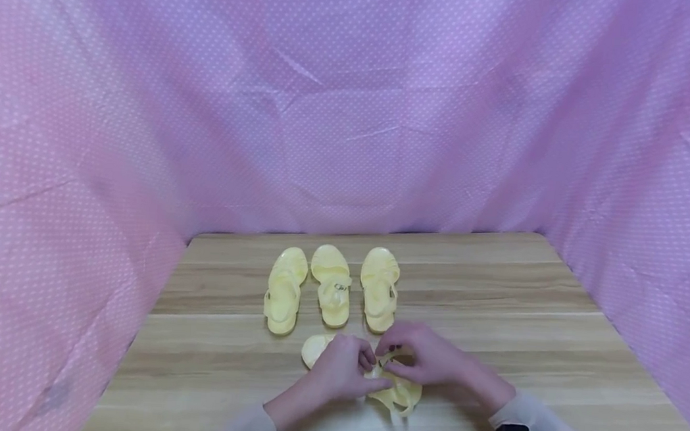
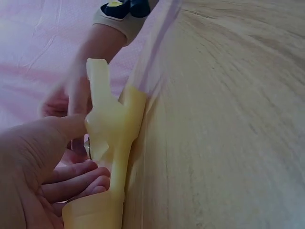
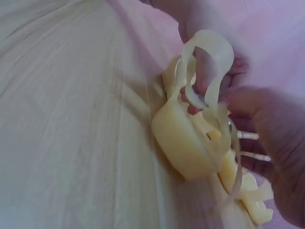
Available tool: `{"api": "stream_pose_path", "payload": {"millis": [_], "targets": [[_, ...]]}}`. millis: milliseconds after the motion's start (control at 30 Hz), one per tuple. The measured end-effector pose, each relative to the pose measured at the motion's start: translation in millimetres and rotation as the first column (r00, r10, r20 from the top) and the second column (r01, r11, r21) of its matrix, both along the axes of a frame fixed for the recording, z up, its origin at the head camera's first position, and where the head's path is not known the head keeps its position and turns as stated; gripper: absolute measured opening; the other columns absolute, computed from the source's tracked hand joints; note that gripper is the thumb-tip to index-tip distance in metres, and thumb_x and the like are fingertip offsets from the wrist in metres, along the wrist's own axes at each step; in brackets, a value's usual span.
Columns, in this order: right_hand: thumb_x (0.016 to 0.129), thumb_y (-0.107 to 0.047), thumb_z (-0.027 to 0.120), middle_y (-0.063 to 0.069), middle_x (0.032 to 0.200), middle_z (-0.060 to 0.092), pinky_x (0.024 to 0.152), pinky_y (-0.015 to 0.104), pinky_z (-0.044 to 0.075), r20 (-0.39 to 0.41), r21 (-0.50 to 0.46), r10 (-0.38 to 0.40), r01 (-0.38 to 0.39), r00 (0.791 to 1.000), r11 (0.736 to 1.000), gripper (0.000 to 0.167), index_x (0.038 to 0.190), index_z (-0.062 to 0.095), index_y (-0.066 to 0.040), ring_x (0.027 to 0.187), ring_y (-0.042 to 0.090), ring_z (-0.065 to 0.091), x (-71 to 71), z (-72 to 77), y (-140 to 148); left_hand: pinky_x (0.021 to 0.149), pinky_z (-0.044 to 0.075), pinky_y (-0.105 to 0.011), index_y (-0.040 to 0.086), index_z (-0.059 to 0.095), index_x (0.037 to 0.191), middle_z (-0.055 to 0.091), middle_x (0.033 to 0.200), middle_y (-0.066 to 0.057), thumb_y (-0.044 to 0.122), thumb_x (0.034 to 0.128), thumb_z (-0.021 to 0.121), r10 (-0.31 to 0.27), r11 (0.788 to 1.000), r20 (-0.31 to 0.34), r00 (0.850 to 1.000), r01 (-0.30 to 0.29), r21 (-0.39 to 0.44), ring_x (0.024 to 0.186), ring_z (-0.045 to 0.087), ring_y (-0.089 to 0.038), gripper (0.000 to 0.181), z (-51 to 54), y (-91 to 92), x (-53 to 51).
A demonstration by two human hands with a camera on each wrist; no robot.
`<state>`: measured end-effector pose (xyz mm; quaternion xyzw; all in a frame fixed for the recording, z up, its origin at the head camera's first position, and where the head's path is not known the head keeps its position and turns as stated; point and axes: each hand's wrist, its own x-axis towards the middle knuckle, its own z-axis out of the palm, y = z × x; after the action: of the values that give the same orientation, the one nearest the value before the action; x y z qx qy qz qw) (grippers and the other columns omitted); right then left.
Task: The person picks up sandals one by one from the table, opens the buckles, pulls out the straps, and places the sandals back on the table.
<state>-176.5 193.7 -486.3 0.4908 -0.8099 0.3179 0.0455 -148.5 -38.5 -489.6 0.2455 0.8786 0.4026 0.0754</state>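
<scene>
A pale yellow jelly sandal (image 1: 407, 392) lies sideways near the front of the table, its toe to the left under my left hand (image 1: 343, 367). That hand pinches the sandal's ankle strap around the small metal buckle (image 2: 88, 147), thumb on top. From the right, my right hand (image 1: 425, 357) pinches the strap near the buckle too. In the right wrist view the heel cup (image 3: 183, 143) faces the camera, and a loop of strap (image 3: 221, 50) stands up above it. Fingers partly hide the buckle and the strap's end.
Behind the hands stand three more yellow sandals in a row: left (image 1: 284, 291), middle (image 1: 330, 284) and right (image 1: 379, 290). They rest on a wood-grain table (image 1: 193, 364). Pink dotted cloth (image 1: 349, 143) hangs round its back and sides.
</scene>
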Motion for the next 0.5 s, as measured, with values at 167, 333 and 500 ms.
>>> {"api": "stream_pose_path", "payload": {"millis": [167, 333, 500], "targets": [[0.090, -0.015, 0.083, -0.008, 0.097, 0.073, 0.081, 0.019, 0.055, 0.116, 0.151, -0.002, -0.016, 0.993, 0.988, 0.016, 0.104, 0.076, -0.019, 0.090, 0.001, 0.063, -2.5, 6.1, -7.4, 0.056, 0.050, -0.009, 0.012, 0.079, 0.073, 0.075, 0.064, 0.008, 0.025, 0.0779, 0.093, 0.014, 1.000, -0.015, 1.000, -0.014, -0.007, 0.056, 0.059, 0.014, 0.020, -2.6, 1.2, -0.4], [0.088, -0.008, 0.081, -0.007, 0.095, 0.073, 0.083, 0.018, 0.058, 0.188, 0.139, -0.011, -0.015, 0.982, 0.990, 0.017, 0.102, 0.077, -0.017, 0.090, -0.001, 0.066, -3.9, 6.5, -9.0, 0.055, 0.048, -0.006, 0.014, 0.081, 0.072, 0.075, 0.062, 0.009, 0.019, 0.0774, 0.090, 0.029, 0.999, -0.059, 0.998, -0.031, -0.028, 0.054, 0.056, 0.016, 0.012, -3.5, 3.6, 0.1], [0.089, -0.005, 0.079, -0.004, 0.093, 0.075, 0.080, 0.022, 0.061, 0.243, 0.024, -0.010, 0.005, 0.970, 1.000, 0.016, 0.100, 0.078, -0.017, 0.087, 0.004, 0.069, -3.8, 2.4, -8.0, 0.053, 0.046, -0.005, 0.014, 0.082, 0.072, 0.074, 0.062, 0.009, 0.015, 0.0788, 0.086, 0.021, 0.998, -0.142, 0.990, -0.028, -0.048, 0.054, 0.053, 0.016, 0.008, -1.7, 4.1, 2.0]]}}
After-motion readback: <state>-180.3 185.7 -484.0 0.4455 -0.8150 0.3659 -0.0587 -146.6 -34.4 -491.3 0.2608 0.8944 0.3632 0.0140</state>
